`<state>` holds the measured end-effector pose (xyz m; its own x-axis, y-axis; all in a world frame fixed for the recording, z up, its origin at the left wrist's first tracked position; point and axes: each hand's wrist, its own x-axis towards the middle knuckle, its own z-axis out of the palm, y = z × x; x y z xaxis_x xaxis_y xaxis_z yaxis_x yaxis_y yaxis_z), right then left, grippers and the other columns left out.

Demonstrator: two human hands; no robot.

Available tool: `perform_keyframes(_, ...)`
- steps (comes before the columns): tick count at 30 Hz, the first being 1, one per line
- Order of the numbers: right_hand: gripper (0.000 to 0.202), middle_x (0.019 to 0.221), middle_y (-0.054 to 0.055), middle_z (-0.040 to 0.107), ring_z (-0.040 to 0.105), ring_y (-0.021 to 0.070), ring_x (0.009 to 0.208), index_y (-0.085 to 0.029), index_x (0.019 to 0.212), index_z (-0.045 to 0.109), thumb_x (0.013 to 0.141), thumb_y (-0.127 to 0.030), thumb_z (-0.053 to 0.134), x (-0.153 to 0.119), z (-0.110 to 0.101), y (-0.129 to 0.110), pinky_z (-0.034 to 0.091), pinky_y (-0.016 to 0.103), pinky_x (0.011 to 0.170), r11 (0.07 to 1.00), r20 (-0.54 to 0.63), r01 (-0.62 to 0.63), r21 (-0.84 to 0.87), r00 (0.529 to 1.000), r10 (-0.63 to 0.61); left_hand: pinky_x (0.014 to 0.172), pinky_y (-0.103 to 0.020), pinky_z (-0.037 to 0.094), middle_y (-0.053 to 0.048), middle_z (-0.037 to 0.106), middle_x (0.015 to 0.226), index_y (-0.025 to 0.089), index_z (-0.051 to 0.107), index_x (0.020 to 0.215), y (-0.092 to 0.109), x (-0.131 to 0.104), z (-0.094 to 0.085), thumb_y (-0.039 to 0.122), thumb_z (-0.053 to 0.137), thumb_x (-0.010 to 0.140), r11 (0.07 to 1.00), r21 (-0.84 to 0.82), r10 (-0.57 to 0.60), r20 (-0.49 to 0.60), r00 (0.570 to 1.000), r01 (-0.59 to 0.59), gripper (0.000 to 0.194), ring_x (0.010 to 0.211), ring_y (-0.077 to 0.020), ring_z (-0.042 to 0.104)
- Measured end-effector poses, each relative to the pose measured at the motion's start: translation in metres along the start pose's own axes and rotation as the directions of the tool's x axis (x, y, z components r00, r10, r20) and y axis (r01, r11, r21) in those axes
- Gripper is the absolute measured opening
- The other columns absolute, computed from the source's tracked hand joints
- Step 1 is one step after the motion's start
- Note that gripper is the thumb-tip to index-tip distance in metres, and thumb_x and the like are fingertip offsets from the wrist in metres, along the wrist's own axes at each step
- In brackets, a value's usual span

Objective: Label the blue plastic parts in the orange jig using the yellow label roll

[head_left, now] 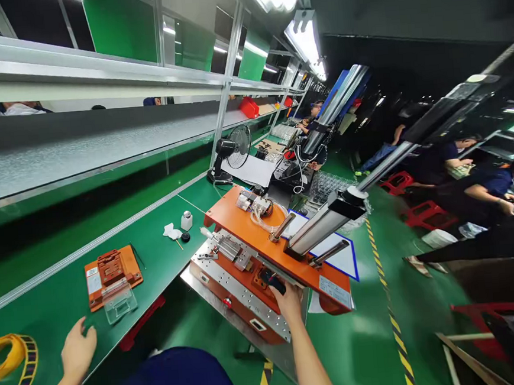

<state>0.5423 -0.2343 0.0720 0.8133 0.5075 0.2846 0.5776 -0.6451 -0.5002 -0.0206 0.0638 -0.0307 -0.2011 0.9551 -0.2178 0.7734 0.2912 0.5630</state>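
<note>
Green bench (156,265): orange fixture (114,266), tape roll (13,345), bottle (187,222), fan (226,150), perhaps trays (284,132) | metal stand (272,350): orange press (265,239)

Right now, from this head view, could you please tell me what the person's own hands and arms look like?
The left hand and right hand are both ungloved. No sleeve, watch or wristband shows on the visible forearms. Dark blue clothing covers the body; its sleeves are out of view.
</note>
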Motion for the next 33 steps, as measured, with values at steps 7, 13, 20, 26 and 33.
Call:
perform_keyframes(7,0.035,0.100,0.008,0.075,0.072,0.0288,0.091,-0.023,0.106,0.069,0.078,-0.045,0.067,-0.085,0.007,-0.042,0.059,0.039,0.082,0.861,0.353,-0.091,0.501,0.929,-0.107,0.095,-0.047,0.056,-0.011,0.076,0.108,0.021,0.070,0.102,0.079,-0.087,-0.007,0.047,0.043,0.079,0.939,-0.120,0.345,0.354,0.870,-0.323,0.044,0.108,-0.0379,0.069)
perform_keyframes(13,0.030,0.103,0.007,0.075,0.072,0.0269,0.096,-0.023,0.105,0.072,0.075,-0.026,0.068,-0.109,0.045,-0.139,0.058,0.037,0.088,0.715,0.530,0.180,0.676,0.555,-0.641,0.112,-0.039,0.043,-0.011,0.059,0.143,0.022,0.060,0.137,0.154,-0.175,-0.010,0.067,0.072,0.073,0.766,-0.345,0.625,0.595,0.505,-0.542,0.080,0.131,-0.0330,0.056)
perform_keyframes(20,0.030,0.107,0.008,0.071,0.070,0.0224,0.100,-0.023,0.111,0.069,0.083,-0.021,0.061,-0.140,0.085,-0.214,0.058,0.031,0.090,0.463,0.427,0.277,0.842,0.184,-0.885,0.074,-0.034,0.053,-0.005,0.074,0.089,0.021,0.072,0.107,0.119,-0.169,-0.028,0.058,0.091,0.057,0.803,-0.349,0.585,0.616,0.528,-0.482,0.064,0.079,-0.0278,0.070)
perform_keyframes(26,0.048,0.130,0.016,0.064,0.066,0.0273,0.116,-0.018,0.130,0.061,0.089,-0.045,0.058,-0.164,0.127,-0.271,0.057,0.039,0.098,0.584,0.500,0.202,0.786,0.346,-0.794,0.077,-0.031,0.051,-0.002,0.072,0.089,0.018,0.073,0.096,0.056,-0.093,-0.075,0.033,0.093,0.062,0.876,-0.359,0.455,0.390,0.801,-0.322,0.043,0.084,-0.0238,0.067)
perform_keyframes(33,0.048,0.095,0.012,0.078,0.074,0.0381,0.096,-0.025,0.087,0.072,0.069,-0.068,0.061,-0.201,0.219,-0.293,0.061,0.048,0.089,0.876,0.813,0.076,0.477,0.340,-0.473,0.096,-0.047,0.054,-0.011,0.062,0.124,0.015,0.060,0.125,-0.070,0.119,-0.209,0.037,0.065,0.095,0.901,-0.407,-0.232,-0.166,0.958,0.147,0.037,0.110,-0.0254,0.062)
